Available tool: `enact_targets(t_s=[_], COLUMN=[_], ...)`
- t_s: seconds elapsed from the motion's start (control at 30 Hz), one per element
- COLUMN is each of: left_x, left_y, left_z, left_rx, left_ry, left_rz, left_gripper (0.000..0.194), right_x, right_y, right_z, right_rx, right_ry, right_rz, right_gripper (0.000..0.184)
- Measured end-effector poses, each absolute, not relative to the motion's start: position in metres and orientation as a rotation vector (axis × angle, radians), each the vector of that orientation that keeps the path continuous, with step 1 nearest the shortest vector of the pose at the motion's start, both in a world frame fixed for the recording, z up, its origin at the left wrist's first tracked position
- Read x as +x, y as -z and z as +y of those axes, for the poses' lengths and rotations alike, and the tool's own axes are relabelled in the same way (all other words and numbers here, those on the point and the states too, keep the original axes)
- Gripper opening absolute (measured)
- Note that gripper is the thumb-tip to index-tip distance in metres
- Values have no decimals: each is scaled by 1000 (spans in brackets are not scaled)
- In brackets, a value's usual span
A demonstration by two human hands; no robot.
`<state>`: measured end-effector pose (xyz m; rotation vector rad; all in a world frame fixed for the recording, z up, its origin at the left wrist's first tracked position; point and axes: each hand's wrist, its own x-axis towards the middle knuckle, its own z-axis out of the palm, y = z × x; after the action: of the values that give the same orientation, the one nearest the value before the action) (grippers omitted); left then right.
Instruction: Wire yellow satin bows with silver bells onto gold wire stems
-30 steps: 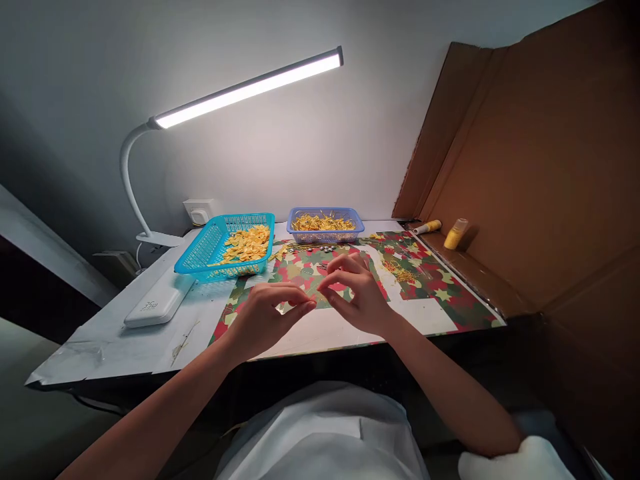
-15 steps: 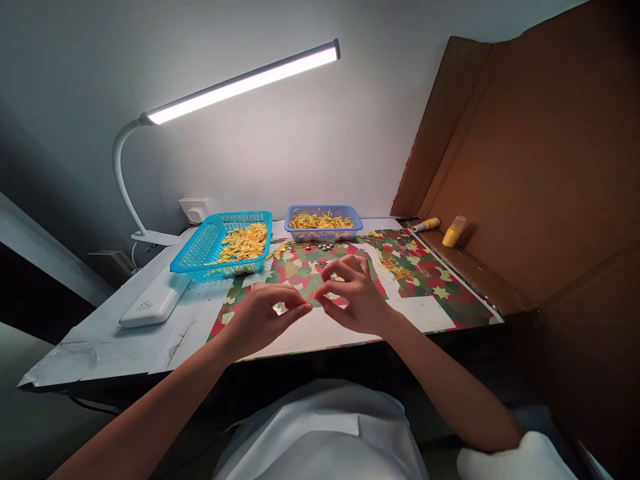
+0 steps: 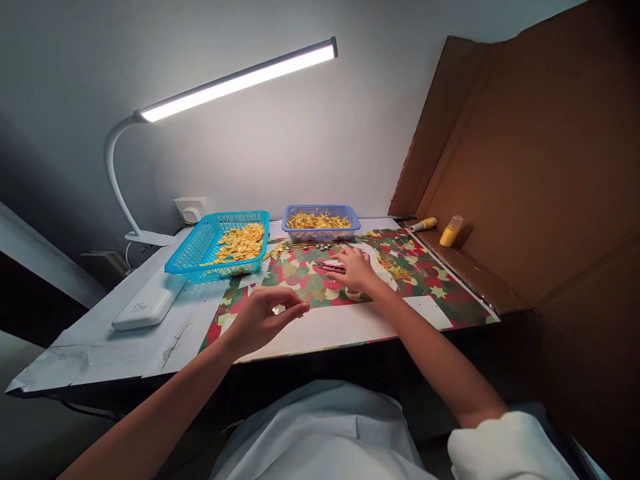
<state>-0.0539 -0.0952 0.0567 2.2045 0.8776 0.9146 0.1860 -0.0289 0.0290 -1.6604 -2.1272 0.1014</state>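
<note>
Obscuring tool (image 3: 327,267) partly: right hand (image 3: 354,268)

Head-worn camera; looks forward, down; near tabletop (image 3: 125,350) below, wall (image 3: 280,147) beyond; wide view

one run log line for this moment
left hand: pinched, contents unclear | right hand: at red-handled tool, grip unclear | turquoise basket: yellow pieces | purple basket: golden strands | desk lamp: lit
</note>
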Motion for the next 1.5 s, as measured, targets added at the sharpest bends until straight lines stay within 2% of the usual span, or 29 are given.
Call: enact_targets(t_s=[0.07, 0.17, 0.3, 0.53, 0.73, 0.83, 1.5], left_x=[-53, -51, -50, -48, -43, -40, -32], left_y=[-55, -53, -55, -53, -53, -55, -59], left_z=[-95, -95, -98, -97, -96, -97, -97], left_rx=[2208, 2231, 2302, 2455, 2539, 2574, 2608], left_ry=[-939, -994, -1099, -1287, -1364, -1362, -1317], left_rz=[860, 842, 838, 817, 797, 780, 791], left_gripper=[24, 22, 17, 12, 12, 12, 15], right_x=[181, 171, 167, 195, 200, 192, 186], right_y=[-19, -11, -9, -21, -31, -35, -30], right_z=[-16, -3, 3, -32, -105, -121, -115], right_rx=[-1762, -1853, -1908, -1689, -1189, -1059, -903], right_ry=[-120, -168, -310, -877, -1371, -1517, -1784], right_rz=[-2139, -2129, -2025, -1791, -1618, -1523, -1203], right_gripper=[43, 34, 33, 27, 54, 57, 51])
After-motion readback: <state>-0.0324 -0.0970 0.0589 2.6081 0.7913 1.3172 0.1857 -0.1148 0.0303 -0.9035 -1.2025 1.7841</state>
